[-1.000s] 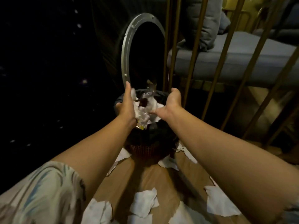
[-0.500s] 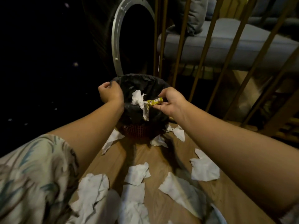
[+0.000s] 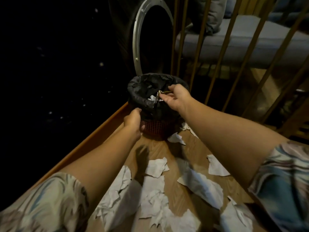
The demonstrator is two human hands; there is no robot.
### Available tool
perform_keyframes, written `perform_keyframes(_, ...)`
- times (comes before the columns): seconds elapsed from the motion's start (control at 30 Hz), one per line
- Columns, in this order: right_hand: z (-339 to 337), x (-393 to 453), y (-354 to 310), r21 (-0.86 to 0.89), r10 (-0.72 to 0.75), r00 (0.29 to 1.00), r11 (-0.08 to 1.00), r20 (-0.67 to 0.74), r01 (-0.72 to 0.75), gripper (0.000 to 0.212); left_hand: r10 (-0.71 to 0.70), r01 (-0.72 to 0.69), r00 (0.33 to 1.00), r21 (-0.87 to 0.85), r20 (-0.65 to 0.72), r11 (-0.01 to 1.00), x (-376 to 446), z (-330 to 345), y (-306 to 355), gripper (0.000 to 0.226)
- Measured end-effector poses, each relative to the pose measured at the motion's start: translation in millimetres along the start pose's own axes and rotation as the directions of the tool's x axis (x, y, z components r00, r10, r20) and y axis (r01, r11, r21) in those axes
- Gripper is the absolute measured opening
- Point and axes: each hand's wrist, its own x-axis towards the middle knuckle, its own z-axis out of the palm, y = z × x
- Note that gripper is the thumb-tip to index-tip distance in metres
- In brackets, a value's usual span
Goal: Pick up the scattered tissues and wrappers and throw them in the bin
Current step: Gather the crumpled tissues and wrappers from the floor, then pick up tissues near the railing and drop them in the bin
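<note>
My left hand (image 3: 133, 121) sits just left of centre in the frame, fingers curled closed around the side of the bin (image 3: 150, 97), gripping where the black liner (image 3: 142, 91) meets the red mesh basket (image 3: 155, 128). The bin stands at the centre, at the far end of the wooden surface (image 3: 189, 148). My right hand (image 3: 177, 97) is over the bin's right rim, thumb and fingers pinched shut on a small wrapper (image 3: 158, 95) that hangs over the opening. White tissue shows inside the bin. Scattered tissues (image 3: 157, 167) cover the lower centre and lower right of the frame.
</note>
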Motion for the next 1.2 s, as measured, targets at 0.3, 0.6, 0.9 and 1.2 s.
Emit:
perform_keyframes(0.3, -56.4, -34.0, 3.6, 0.022, -0.017, 0.998, 1.0, 0.066, 0.016, 0.044, 0.055, -0.077, 0.986, 0.135, 0.157, 0.988, -4.7, -3.6, -38.9, 0.029)
perform_keyframes(0.6, -179.8, -112.3, 37.9, -0.655, -0.122, 0.989, 0.754, -0.077, 0.042, 0.024, 0.186, -0.377, 0.894, 0.46, 0.407, 0.804, -65.7, 6.7, -109.5, 0.015)
perform_keyframes(0.9, -297.1, -195.1, 30.6, -0.95, -0.105, 0.99, 0.29, 0.093, 0.12, 0.033, 0.009, -0.587, 0.675, 0.53, 0.738, 0.612, -161.1, 27.2, -196.2, 0.016)
perform_keyframes(1.2, -412.7, -253.4, 46.9, -0.999, -0.053, 0.999, -0.042, 0.01, 0.008, 0.025, -0.232, -0.848, 0.312, 0.38, 0.921, 0.37, -226.9, 18.2, -271.8, 0.013)
